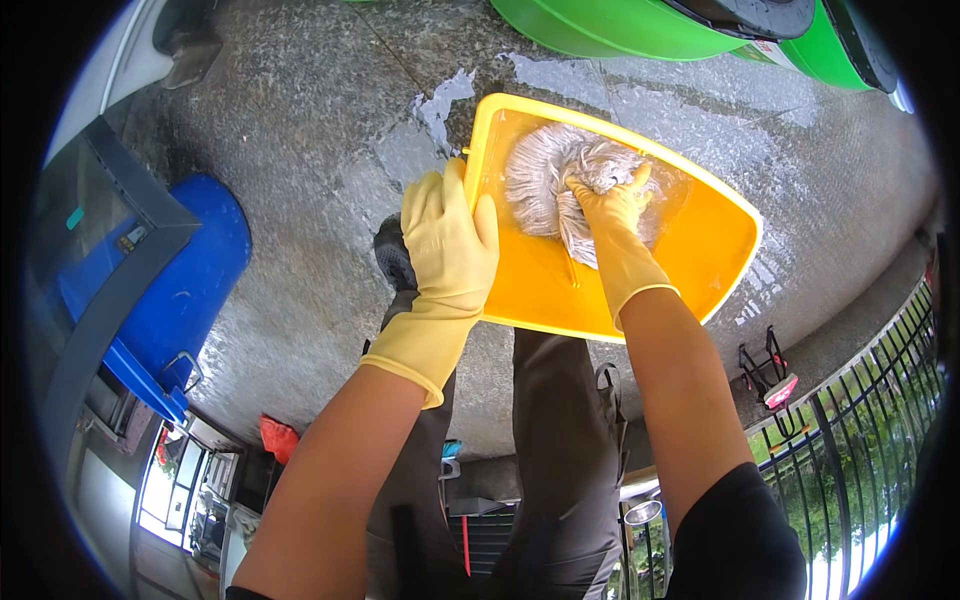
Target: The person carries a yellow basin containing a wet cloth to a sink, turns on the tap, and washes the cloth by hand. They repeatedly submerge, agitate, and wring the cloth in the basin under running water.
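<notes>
Both of my hands wear pale yellow rubber gloves. Before me is a yellow plastic mop bucket, seen from above, with a wet, off-white string mop head inside it. My left hand is at the bucket's left rim, fingers over the edge and thumb along the inner side. Inside the bucket, my right hand has its fingers sunk in the strands of the mop head and grips a bunch of them. Some strands hang below that hand against the bucket wall. Liquid around the strands is hard to make out.
The concrete floor has wet patches. Green bins with black parts stand at the top right. A blue bin is at the left beside a grey-framed clear panel. A black metal fence runs along the lower right.
</notes>
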Tool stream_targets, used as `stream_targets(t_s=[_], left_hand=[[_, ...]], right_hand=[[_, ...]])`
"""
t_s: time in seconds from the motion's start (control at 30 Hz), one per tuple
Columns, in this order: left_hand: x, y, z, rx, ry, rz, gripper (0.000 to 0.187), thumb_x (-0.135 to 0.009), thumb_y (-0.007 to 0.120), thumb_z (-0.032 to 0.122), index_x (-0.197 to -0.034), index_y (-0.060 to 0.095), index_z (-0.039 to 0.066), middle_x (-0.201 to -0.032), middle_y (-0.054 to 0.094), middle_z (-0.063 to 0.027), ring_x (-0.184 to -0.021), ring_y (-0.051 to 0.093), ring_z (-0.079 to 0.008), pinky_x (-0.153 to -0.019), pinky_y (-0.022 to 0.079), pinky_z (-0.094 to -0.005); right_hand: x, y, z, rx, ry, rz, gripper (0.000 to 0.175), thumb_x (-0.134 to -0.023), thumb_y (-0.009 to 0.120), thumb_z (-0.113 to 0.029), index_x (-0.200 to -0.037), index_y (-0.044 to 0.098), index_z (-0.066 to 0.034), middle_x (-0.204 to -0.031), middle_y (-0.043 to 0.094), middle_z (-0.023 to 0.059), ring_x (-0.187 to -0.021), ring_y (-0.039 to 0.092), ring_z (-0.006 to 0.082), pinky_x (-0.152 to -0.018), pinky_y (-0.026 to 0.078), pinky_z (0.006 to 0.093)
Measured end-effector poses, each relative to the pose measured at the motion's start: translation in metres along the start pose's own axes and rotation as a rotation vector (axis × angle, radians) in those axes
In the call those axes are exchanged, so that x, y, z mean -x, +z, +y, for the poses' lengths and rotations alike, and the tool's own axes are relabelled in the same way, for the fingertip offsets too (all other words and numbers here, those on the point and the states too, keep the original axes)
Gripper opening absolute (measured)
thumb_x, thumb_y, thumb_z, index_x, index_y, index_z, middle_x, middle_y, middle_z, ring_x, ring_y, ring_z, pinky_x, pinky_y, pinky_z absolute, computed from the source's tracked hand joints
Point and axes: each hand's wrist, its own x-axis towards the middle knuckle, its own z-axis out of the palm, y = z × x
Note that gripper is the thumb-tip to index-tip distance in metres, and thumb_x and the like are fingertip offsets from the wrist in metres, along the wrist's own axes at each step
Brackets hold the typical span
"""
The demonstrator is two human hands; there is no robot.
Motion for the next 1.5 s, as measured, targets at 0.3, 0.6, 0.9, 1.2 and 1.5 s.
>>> stream_targets(t_s=[0.3,0.6,0.9,1.2,1.5], left_hand=[[-0.003,0.010,0.000,0.020,0.050,0.068,0.041,-0.093,0.067,0.020,-0.127,0.059,-0.002,-0.099,0.067,-0.0191,-0.100,0.062,-0.0388,-0.095,0.047,-0.0508],[0.001,0.007,-0.008,-0.038,0.024,0.049,0.039,-0.091,0.068,0.021,-0.123,0.060,-0.001,-0.100,0.069,-0.0201,-0.101,0.064,-0.0388,-0.098,0.047,-0.0508],[-0.005,0.012,0.002,0.022,0.022,0.050,0.036,-0.092,0.066,0.018,-0.124,0.061,0.003,-0.106,0.069,-0.0197,-0.103,0.063,-0.0404,-0.097,0.048,-0.0518],[-0.003,-0.002,0.000,0.039,0.001,0.008,0.039,-0.092,0.066,0.015,-0.128,0.062,0.003,-0.109,0.069,-0.0210,-0.104,0.064,-0.0419,-0.097,0.048,-0.0520],[0.001,0.003,-0.005,-0.032,0.039,0.035,0.036,-0.092,0.066,0.020,-0.120,0.060,-0.002,-0.097,0.068,-0.0195,-0.099,0.063,-0.0386,-0.096,0.047,-0.0512]], right_hand=[[-0.058,-0.008,0.024,-0.215,-0.105,-0.085,0.117,-0.072,0.098,-0.036,-0.161,0.027,-0.0113,-0.159,0.044,0.0217,-0.141,0.049,0.0312,-0.117,0.046,0.0433],[0.017,-0.083,0.075,-0.309,-0.130,-0.240,0.059,-0.083,0.086,-0.004,-0.129,0.049,-0.0012,-0.114,0.072,0.0161,-0.093,0.072,0.0196,-0.082,0.060,0.0328],[-0.101,-0.020,0.080,-1.697,0.319,-0.334,0.063,-0.102,0.069,-0.038,-0.155,0.045,-0.0142,-0.151,0.057,0.0133,-0.144,0.046,0.0367,-0.109,0.049,0.0622],[-0.088,0.046,0.023,-0.166,-0.088,0.008,0.057,-0.103,0.056,-0.045,-0.149,0.052,-0.0126,-0.150,0.059,0.0079,-0.141,0.050,0.0344,-0.115,0.042,0.0571],[-0.076,-0.017,0.074,-0.274,-0.633,-0.352,0.059,-0.099,0.061,-0.046,-0.148,0.055,-0.0134,-0.147,0.062,0.0039,-0.138,0.055,0.0280,-0.119,0.040,0.0449]])
